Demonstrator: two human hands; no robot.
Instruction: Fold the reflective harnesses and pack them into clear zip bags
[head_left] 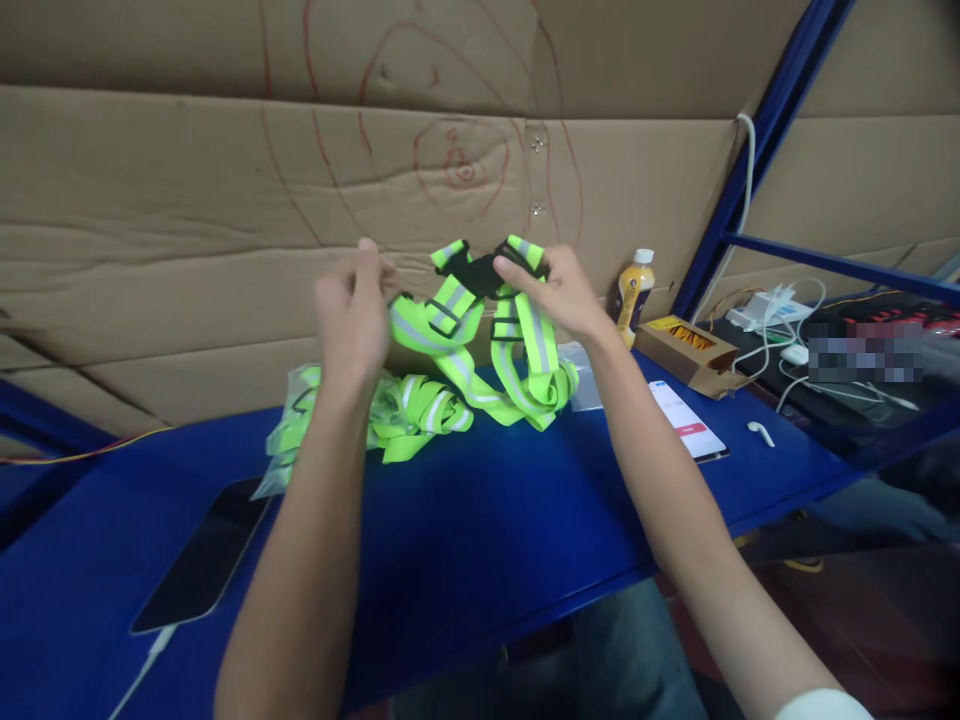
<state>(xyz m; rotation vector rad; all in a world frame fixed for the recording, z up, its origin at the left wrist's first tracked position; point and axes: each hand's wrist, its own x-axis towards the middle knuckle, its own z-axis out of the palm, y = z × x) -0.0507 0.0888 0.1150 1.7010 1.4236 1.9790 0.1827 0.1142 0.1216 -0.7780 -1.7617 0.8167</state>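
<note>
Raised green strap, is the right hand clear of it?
No, the right hand holds the green strap between thumb and fingers.

Likely a workshop or storeroom, judging by its improvised bench: a blue-painted tabletop fitted with blue metal posts and backed by creased cardboard sheets scrawled with red rings. A lit smartphone, drink bottle and loose white cables suggest a personal workstation.

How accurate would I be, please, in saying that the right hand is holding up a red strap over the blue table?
Not quite: the head view shows that the strap is bright yellow-green, not red. The right hand is indeed holding it up over the blue table.
</note>
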